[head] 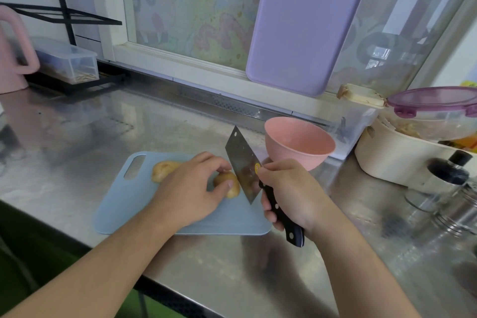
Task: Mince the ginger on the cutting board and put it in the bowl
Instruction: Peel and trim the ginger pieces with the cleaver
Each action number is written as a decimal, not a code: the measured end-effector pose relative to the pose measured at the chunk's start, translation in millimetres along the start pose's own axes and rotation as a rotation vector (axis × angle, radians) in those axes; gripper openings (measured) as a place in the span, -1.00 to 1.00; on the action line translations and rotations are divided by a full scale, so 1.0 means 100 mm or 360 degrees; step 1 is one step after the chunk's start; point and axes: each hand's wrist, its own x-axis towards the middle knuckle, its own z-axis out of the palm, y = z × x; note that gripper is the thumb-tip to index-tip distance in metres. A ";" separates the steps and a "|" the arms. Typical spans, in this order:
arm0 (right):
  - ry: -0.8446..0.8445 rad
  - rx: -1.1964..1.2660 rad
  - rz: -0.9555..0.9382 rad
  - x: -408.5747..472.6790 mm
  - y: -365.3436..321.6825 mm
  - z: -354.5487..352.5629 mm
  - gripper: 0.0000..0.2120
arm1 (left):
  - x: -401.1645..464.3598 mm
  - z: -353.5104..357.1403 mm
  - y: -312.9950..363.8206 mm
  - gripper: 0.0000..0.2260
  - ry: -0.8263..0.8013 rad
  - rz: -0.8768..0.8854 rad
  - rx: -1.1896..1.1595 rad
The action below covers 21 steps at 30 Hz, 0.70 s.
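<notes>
The left hand (191,188) is covering the middle of the ginger (227,183); the jug (13,54) at the frame's left edge is being cut off.

Count, centre frame: 2 knobbly tan ginger pieces, one (163,169) left and one (228,183) right, on 1 pale blue plastic cutting board (144,204); 1 steel cleaver with black riveted handle (244,162); 1 pink round bowl (299,146); 2 bare hands, left (191,195) and right (291,193). Upper frame: 1 lilac plastic board (304,20) leaning upright. Left edge: 1 clear lidded plastic box (69,60), 1 pink jug (13,57); right edge: 1 purple-lidded clear container (436,108).
</notes>
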 end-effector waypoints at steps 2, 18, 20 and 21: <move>0.0036 -0.0030 0.0008 -0.01 0.00 0.00 -0.66 | 0.00 0.00 -0.01 -0.89 0.0006 0.0007 -0.0005; 0.0059 0.0049 -0.0043 -0.06 -0.06 0.00 -0.69 | 0.05 0.08 -0.07 -0.91 0.0125 -0.0003 -0.0046; 0.0101 0.0048 -0.0048 -0.06 -0.06 0.01 -0.70 | 0.06 0.07 -0.07 -0.90 0.0119 -0.0012 -0.0030; 0.0103 0.0056 -0.0052 -0.05 -0.07 0.02 -0.70 | 0.06 0.07 -0.06 -0.89 0.0117 -0.0015 -0.0026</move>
